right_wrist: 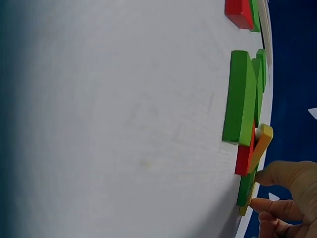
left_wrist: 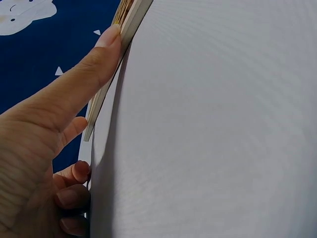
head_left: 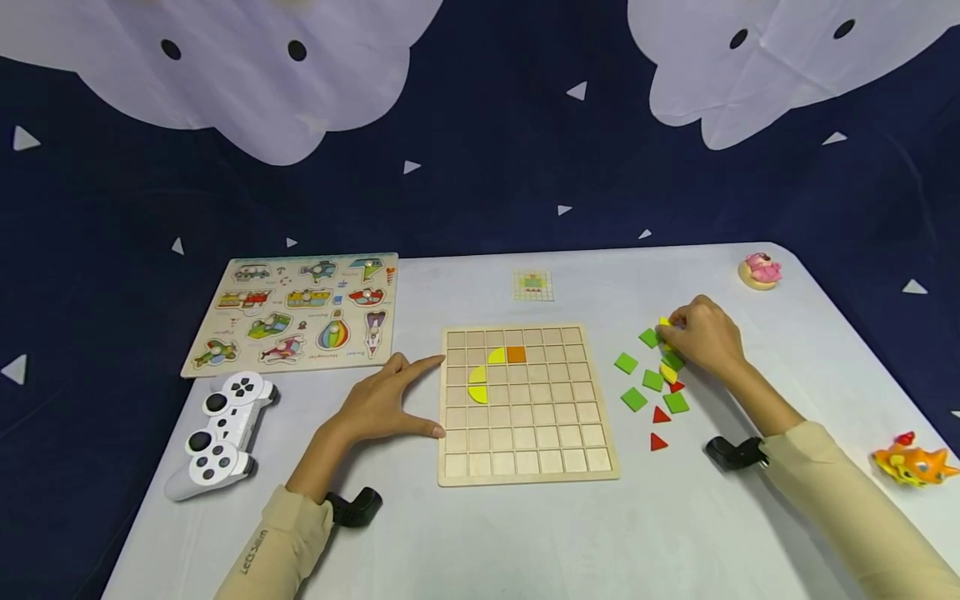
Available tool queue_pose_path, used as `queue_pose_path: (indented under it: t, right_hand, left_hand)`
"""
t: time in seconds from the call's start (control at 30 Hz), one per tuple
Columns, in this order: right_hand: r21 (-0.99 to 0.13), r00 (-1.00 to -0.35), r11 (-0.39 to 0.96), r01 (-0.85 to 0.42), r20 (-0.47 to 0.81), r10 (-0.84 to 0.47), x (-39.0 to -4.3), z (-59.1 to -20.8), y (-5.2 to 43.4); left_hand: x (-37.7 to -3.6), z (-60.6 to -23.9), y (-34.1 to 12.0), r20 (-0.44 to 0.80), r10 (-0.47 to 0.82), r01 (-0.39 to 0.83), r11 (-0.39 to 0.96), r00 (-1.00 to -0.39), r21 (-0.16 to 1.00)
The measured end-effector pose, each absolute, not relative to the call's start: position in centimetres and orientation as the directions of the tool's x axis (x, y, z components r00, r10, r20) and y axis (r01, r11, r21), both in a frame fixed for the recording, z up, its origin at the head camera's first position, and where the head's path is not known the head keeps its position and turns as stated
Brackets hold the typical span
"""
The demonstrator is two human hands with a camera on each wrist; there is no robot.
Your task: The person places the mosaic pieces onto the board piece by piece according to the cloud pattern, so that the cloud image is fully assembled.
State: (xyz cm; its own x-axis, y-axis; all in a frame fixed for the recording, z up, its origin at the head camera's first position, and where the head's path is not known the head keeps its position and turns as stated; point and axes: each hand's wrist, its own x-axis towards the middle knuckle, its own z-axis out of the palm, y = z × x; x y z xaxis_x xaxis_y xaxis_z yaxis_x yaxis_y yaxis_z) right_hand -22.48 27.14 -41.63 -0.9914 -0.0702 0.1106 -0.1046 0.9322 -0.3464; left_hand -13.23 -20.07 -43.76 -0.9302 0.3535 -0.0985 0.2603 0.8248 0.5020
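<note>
On the table lies a square wooden grid board (head_left: 527, 481). Set in its cells are yellow quarter-circle tiles (head_left: 477, 394) and an orange square tile (head_left: 516, 354). My left hand (head_left: 382, 402) touches the board's left edge with thumb and index finger spread apart; in the left wrist view the thumb (left_wrist: 94, 62) presses on the rim. To the right of the board, my right hand (head_left: 705, 335) pinches a yellow tile (head_left: 664, 321) among loose pieces, partly hidden by the fingers. Green square tiles (head_left: 633, 399), red triangles (head_left: 659, 442) and another yellow tile (head_left: 667, 373) lie around it.
A small pattern card (head_left: 533, 286) lies behind the board. At left are a vehicle puzzle board (head_left: 300, 312) and a white game controller (head_left: 225, 433). A pink figure (head_left: 761, 271) stands back right, an orange toy (head_left: 911, 461) front right.
</note>
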Motion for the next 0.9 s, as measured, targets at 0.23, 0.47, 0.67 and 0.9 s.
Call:
queue_pose_path:
  t: [0.23,0.47,0.67,0.9]
  right_hand:
    - [-0.337,-0.988,0.932,-0.133,0.12,-0.097,-22.5,-41.5,27.2]
    - [-0.353,-0.971,0.909,-0.22,0.172,-0.169,-21.9,-40.8,25.8]
    - [-0.352,-0.95,0.883,-0.31,0.161,-0.269,-21.0,-40.3,23.5]
    - [-0.344,-0.914,0.849,-0.402,0.201,-0.351,-20.5,-40.4,20.9]
  left_hand:
    - [-13.2,-43.7,-20.0,-0.103,0.351,0.256,0.826,-0.931,0.503]
    - [-13.2,-43.6,-20.0,-0.1,0.351,0.255,0.822,-0.931,0.509]
    - [-13.2,-43.6,-20.0,-0.102,0.352,0.256,0.823,-0.93,0.506]
    - [-13.2,-43.6,-20.0,-0.103,0.351,0.255,0.824,-0.931,0.507]
